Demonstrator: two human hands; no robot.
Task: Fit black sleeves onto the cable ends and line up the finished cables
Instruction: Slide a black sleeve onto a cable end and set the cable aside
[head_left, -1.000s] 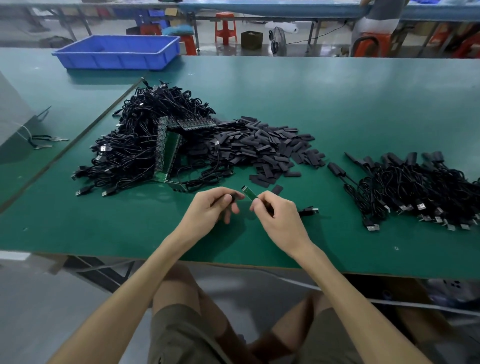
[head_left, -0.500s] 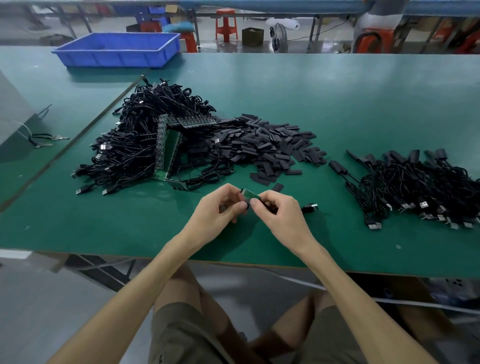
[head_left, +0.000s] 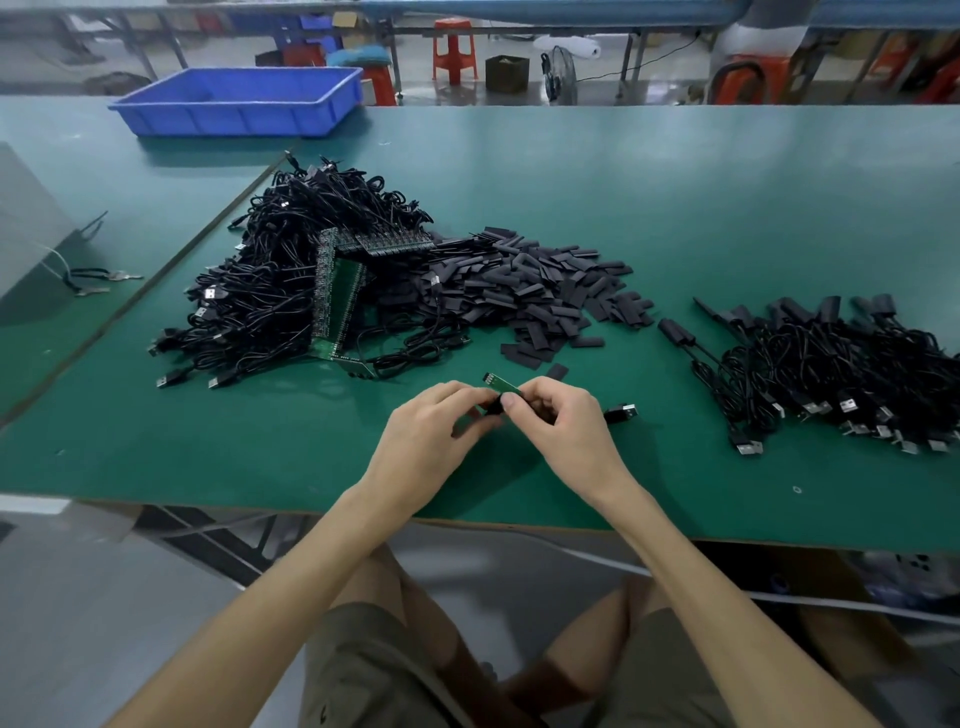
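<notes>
Green-board cable end (head_left: 500, 384), pinched by right hand (head_left: 567, 432), meets black sleeve (head_left: 492, 407) pinched by left hand (head_left: 430, 439), apparently aligned for sliding on.

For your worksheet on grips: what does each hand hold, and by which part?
The right hand pinches the green board at its near end; left hand pinches a black sleeve against it, mostly hidden.
</notes>
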